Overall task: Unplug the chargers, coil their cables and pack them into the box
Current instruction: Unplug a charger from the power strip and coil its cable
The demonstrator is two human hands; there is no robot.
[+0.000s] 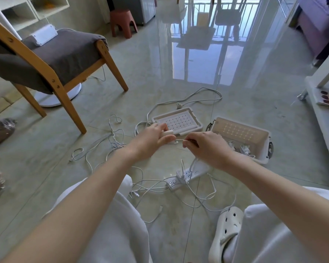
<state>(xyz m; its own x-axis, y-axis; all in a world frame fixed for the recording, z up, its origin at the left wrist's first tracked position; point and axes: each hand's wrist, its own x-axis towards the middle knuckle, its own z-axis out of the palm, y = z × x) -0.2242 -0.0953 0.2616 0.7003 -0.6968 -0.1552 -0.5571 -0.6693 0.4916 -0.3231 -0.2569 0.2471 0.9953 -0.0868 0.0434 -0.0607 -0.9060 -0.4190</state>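
Our left hand (152, 137) pinches a small white charger (168, 133) between thumb and fingers so it stays put. Our right hand (203, 147) pinches its thin cable (179, 140) close to the plug, so we think we are pulling the two apart. The box (262, 161) sits near on the right, some chargers inside. Loose cables (103, 149) lie around the power strip (194, 172).

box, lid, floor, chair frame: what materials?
Box: likely moulded plastic, off-white and translucent; light glows through its perforated wall.
Lid: same-looking plastic, matte, with a gridded panel.
Floor: glazed tile or polished stone, mirror-glossy; sharp reflections, thin joints show.
Chair frame: wood, probably varnished; warm tone, bolt heads visible.
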